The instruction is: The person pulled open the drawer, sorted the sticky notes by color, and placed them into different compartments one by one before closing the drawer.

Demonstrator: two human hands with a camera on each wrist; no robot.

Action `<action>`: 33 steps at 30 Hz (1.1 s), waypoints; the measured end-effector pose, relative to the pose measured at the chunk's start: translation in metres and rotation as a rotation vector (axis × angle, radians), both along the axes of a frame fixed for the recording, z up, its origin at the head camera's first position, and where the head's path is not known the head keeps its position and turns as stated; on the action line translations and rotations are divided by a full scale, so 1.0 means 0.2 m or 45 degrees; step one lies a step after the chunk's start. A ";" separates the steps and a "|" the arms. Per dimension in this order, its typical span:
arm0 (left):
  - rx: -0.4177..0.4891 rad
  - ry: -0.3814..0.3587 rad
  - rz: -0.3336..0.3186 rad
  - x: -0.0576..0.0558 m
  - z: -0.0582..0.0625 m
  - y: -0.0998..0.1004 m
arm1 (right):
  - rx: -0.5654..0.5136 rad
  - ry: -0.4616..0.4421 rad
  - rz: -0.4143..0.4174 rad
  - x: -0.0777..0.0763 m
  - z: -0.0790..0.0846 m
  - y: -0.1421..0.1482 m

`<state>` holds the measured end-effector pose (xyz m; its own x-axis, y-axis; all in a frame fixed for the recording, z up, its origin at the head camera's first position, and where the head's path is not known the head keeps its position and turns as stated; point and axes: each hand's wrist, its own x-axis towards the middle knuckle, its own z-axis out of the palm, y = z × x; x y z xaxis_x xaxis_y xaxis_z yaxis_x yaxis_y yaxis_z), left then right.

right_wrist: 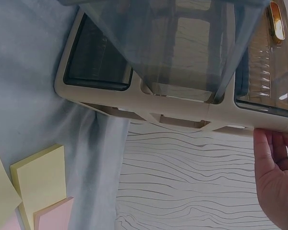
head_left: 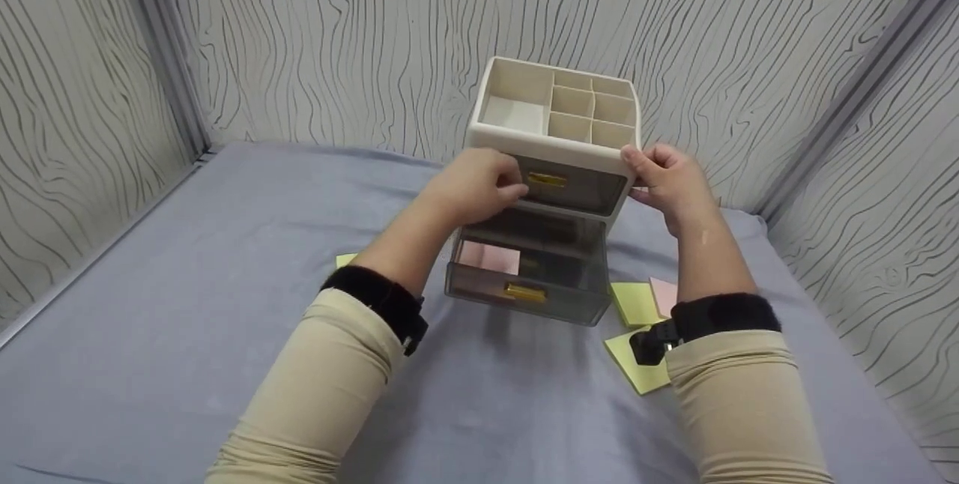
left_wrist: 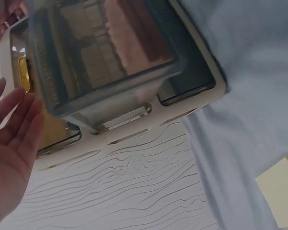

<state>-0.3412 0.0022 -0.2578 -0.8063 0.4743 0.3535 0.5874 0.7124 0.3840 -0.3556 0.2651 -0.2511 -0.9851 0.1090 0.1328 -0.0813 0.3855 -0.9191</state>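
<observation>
A cream desktop drawer organizer (head_left: 554,141) stands toward the back, with open compartments on top and dark clear drawer fronts. Its middle drawer (head_left: 528,304) is pulled out and has a pink sticky note pad (head_left: 488,258) inside. The top drawer (head_left: 573,195), with a gold handle (left_wrist: 25,74), is in its slot. My left hand (head_left: 479,184) is at the left of that drawer's front, its relaxed fingers (left_wrist: 19,117) close to the handle and holding nothing. At the organizer's upper right corner my right hand (head_left: 670,180) grips the side, thumb on the front edge.
Yellow sticky note pads (head_left: 637,304) and a pink pad (head_left: 663,295) lie right of the organizer, partly behind the right wrist. Another yellow pad (head_left: 345,260) shows beside the left forearm. Wood-patterned panels (head_left: 337,42) rise behind the cloth-covered table (head_left: 187,304).
</observation>
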 end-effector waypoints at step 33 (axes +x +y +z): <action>0.940 -0.521 0.647 -0.17 0.06 -0.05 | -0.006 0.010 0.015 0.01 0.00 0.00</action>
